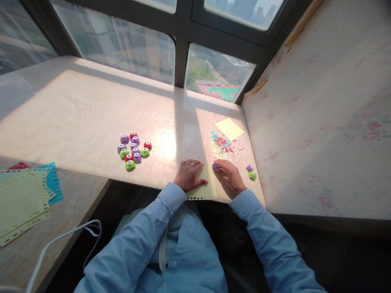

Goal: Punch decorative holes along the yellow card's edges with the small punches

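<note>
Clearly, heart-shaped and other holes edge the pale-yellow paper; the left hand lies on it, grip released; the right hand pinches a purple craft punch.

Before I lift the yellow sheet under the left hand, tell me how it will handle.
The yellow sheet looks thin, so it is probably light and floppy. Its near edge, punched with small shapes, might tear if tugged.

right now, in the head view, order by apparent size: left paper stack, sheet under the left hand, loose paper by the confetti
1. Paper stack, partly out of frame
2. Sheet under the left hand, partly covered
3. Loose paper by the confetti
</note>
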A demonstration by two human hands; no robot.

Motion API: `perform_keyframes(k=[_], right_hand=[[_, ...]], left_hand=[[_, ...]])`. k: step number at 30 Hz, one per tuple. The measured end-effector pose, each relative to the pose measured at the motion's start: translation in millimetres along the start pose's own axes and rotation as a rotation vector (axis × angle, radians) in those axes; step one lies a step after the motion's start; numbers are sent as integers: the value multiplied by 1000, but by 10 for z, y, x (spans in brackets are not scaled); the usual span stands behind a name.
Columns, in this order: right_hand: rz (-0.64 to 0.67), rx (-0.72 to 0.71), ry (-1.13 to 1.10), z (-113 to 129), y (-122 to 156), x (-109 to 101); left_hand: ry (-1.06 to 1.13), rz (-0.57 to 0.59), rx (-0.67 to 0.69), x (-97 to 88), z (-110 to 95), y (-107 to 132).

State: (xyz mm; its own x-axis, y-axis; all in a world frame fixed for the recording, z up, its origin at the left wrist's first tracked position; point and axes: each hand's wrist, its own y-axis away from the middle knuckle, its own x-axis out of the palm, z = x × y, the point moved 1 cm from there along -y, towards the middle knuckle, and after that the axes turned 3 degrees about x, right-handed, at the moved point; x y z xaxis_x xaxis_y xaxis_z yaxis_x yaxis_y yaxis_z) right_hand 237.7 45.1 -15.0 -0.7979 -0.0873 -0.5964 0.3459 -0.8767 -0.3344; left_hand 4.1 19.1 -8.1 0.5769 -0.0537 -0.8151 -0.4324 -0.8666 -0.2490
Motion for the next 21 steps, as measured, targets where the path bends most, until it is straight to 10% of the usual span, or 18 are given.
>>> perform_keyframes(k=[21], right_hand=[[9, -75, 66, 2, -23, -17]], left_hand=[[-26, -28, 28, 2, 3, 13]])
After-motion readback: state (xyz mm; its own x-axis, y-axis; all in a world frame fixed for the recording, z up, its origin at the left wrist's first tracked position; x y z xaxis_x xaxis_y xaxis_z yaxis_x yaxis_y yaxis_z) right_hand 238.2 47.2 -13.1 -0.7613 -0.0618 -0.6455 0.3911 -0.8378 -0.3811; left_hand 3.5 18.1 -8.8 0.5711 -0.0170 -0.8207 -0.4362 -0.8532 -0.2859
